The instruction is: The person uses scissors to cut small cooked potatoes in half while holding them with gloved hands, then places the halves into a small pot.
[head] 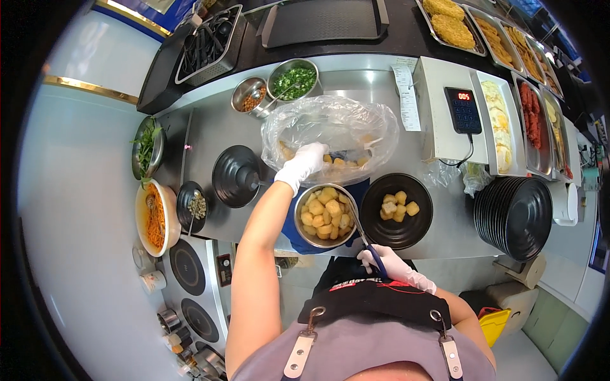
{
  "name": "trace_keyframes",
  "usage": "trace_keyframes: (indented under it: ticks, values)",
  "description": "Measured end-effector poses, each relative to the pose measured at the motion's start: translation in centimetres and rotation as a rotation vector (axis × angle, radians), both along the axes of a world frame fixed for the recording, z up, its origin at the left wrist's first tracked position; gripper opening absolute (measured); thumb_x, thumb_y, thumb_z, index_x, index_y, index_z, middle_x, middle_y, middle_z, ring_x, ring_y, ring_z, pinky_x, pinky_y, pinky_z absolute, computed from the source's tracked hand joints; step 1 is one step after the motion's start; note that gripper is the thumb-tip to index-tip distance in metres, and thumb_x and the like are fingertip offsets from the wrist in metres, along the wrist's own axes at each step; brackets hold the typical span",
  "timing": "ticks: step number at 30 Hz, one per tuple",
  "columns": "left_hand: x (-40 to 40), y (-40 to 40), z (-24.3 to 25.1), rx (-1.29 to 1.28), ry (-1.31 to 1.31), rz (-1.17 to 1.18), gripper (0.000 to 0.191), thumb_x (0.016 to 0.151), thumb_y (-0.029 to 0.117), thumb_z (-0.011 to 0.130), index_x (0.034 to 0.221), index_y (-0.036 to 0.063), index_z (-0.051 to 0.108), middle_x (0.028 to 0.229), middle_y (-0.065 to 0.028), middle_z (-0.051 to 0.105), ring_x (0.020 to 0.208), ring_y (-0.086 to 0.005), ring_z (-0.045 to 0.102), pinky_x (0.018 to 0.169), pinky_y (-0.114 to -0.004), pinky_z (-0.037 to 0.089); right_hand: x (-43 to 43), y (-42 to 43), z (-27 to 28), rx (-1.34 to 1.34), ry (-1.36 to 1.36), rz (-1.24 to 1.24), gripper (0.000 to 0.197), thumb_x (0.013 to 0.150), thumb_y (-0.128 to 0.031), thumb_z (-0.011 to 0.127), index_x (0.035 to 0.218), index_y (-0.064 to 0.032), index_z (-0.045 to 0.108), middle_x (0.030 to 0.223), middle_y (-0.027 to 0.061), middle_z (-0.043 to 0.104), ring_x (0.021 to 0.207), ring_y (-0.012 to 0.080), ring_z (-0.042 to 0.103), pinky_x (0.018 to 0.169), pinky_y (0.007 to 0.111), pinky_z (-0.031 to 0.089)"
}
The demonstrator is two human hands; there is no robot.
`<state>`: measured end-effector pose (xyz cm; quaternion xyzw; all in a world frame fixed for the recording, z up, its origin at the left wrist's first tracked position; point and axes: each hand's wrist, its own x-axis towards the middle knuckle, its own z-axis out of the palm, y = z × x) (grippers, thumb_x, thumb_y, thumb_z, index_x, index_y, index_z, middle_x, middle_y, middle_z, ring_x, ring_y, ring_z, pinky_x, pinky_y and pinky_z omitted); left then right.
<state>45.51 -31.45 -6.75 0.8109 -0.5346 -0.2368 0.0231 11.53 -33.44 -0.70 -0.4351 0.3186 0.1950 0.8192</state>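
My left hand, in a white glove, reaches into a clear plastic bag with pale golden fried chunks, perhaps tofu, inside. Its fingertips are partly hidden, so any grip cannot be told. My right hand, also gloved, holds blue-handled scissors low at the counter's front edge. The scissor blades slant up against the rim of a steel bowl filled with more golden chunks. Blue cloth lies beneath this bowl. To its right, a black plate bears several chunks.
Behind the bag stand steel pots of chopped green onion and peanuts. On the left are a black bowl and a bowl of shredded carrot. Stacked black plates and a keypad device are at right.
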Motion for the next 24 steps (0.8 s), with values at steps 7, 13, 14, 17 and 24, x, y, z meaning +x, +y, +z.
trace_keyframes:
  ticks: [7, 13, 14, 17, 24]
  values:
    - [-0.2, 1.0, 0.9, -0.310, 0.338, 0.379, 0.024, 0.074, 0.015, 0.069, 0.092, 0.0002, 0.062, 0.078, -0.0135, 0.065, 0.073, -0.0240, 0.064, 0.067, -0.032, 0.051, 0.1, 0.2, -0.4, -0.025, -0.025, 0.019, 0.031, 0.089, -0.028, 0.055, 0.096, 0.0022, 0.058, 0.074, 0.0015, 0.052, 0.065, 0.0092, 0.050, 0.063, 0.023, 0.044]
    - [-5.6, 5.9, 7.3, -0.813, 1.011, 1.006, 0.017, 0.079, 0.002, 0.065, 0.093, -0.0063, 0.059, 0.082, -0.0117, 0.064, 0.067, -0.0177, 0.064, 0.059, -0.025, 0.052, 1.1, 0.8, 0.1, -0.431, -0.133, 0.124, 0.039, 0.082, -0.036, 0.063, 0.095, 0.0003, 0.055, 0.079, 0.0077, 0.056, 0.077, 0.0147, 0.052, 0.073, 0.030, 0.044]
    - [-6.8, 7.0, 7.2, -0.836, 1.106, 1.058, 0.019, 0.080, 0.002, 0.064, 0.096, -0.0070, 0.058, 0.085, -0.0132, 0.064, 0.069, -0.0195, 0.065, 0.063, -0.026, 0.054, 1.3, 1.1, 0.2, -0.439, -0.127, 0.134, 0.040, 0.082, -0.036, 0.063, 0.095, 0.0004, 0.054, 0.080, 0.0082, 0.056, 0.077, 0.0144, 0.051, 0.073, 0.030, 0.043]
    - [-10.7, 8.7, 8.1, -0.848, 1.120, 1.099, 0.017, 0.081, 0.003, 0.063, 0.095, -0.0067, 0.060, 0.086, -0.0127, 0.065, 0.074, -0.0196, 0.065, 0.066, -0.026, 0.054, 1.8, 1.8, -0.1, -0.458, -0.113, 0.158, 0.042, 0.081, -0.038, 0.063, 0.092, 0.0006, 0.052, 0.079, 0.0083, 0.054, 0.075, 0.0142, 0.050, 0.071, 0.030, 0.043]
    - [-15.7, 11.0, 7.4, -0.761, 0.880, 1.129, 0.014, 0.080, 0.005, 0.065, 0.088, -0.0053, 0.060, 0.071, -0.0097, 0.064, 0.058, -0.0117, 0.061, 0.053, -0.022, 0.048, 2.0, 3.3, -0.3, -0.398, -0.083, 0.226, 0.046, 0.083, -0.040, 0.059, 0.099, 0.0027, 0.052, 0.084, 0.0118, 0.058, 0.079, 0.0168, 0.052, 0.076, 0.031, 0.043]
